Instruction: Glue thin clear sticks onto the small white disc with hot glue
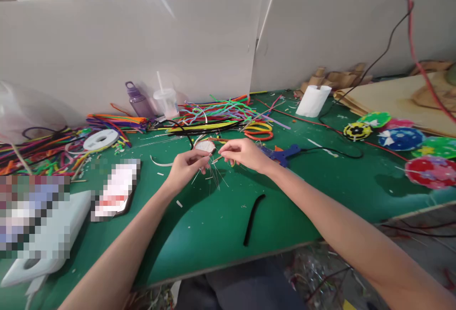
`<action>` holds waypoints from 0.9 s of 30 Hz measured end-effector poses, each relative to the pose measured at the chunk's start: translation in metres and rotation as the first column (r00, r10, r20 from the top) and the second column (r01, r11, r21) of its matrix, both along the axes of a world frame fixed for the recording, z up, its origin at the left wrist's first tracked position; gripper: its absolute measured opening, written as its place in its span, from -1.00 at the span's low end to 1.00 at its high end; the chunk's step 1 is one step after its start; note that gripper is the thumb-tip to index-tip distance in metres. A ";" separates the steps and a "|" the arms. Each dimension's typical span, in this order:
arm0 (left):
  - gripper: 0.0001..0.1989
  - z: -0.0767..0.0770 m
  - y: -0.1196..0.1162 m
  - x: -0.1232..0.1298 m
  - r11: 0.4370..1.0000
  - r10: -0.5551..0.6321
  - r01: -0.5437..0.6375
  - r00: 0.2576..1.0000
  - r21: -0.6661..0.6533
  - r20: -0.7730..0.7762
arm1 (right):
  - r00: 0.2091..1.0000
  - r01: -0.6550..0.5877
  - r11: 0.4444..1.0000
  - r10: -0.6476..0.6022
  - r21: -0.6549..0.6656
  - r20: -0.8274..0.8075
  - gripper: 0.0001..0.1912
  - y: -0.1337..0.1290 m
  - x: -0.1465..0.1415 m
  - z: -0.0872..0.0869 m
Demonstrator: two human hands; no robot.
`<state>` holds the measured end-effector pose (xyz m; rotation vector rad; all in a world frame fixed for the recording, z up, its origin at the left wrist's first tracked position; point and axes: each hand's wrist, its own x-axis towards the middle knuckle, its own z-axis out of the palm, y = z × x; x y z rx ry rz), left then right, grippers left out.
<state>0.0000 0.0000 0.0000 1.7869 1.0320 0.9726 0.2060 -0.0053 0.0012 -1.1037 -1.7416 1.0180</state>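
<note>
Above the middle of the green table [213, 234], my left hand [188, 167] is closed in a pinch. What it holds is too small to name. Close beside it, my right hand [244, 153] pinches a thin tan strand [216, 159] that runs toward the left fingertips. Several fine pale wires [215, 177] fan out below the fingers. Just behind the left hand lies a small white textured piece [204, 146] with a brownish rim, partly hidden. A blue glue gun [285, 155] rests behind my right wrist. Nearer the front edge lies a short black pipe cleaner [252, 222].
Colourful pipe cleaners [221, 112] are heaped at the back. A purple bottle [139, 101], lidded cup [166, 103] and paper roll [313, 101] stand behind. Left are a white spool [101, 140] and phone [117, 188]; right, decorated discs [402, 139] and cables.
</note>
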 end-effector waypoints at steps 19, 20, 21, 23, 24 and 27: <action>-0.77 -0.008 0.008 -0.007 0.896 0.238 -0.084 0.920 0.437 -0.312 | 0.994 0.108 0.991 -0.110 0.075 0.025 -0.83 0.009 0.007 -0.005; -0.76 -0.008 0.008 -0.007 0.910 0.246 -0.108 0.917 0.400 -0.312 | 0.985 0.141 0.982 -0.152 0.124 0.081 -0.84 0.010 0.008 -0.006; -0.75 -0.007 0.008 -0.008 0.922 0.255 -0.134 0.915 0.363 -0.312 | 0.967 0.179 0.964 -0.210 0.198 0.144 -0.84 0.011 0.008 -0.008; -0.73 -0.007 0.008 -0.010 0.936 0.272 -0.177 0.912 0.305 -0.307 | 0.911 0.216 0.904 -0.323 0.370 0.257 -0.82 0.009 0.007 -0.008; -0.73 -0.007 0.008 -0.011 0.936 0.282 -0.192 0.911 0.296 -0.300 | 0.883 0.210 0.877 -0.360 0.433 0.301 -0.84 0.007 0.005 -0.008; -0.73 -0.009 0.008 -0.012 0.929 0.296 -0.201 0.908 0.312 -0.297 | 0.837 0.138 0.867 -0.360 0.479 0.411 -0.84 -0.003 -0.005 -0.006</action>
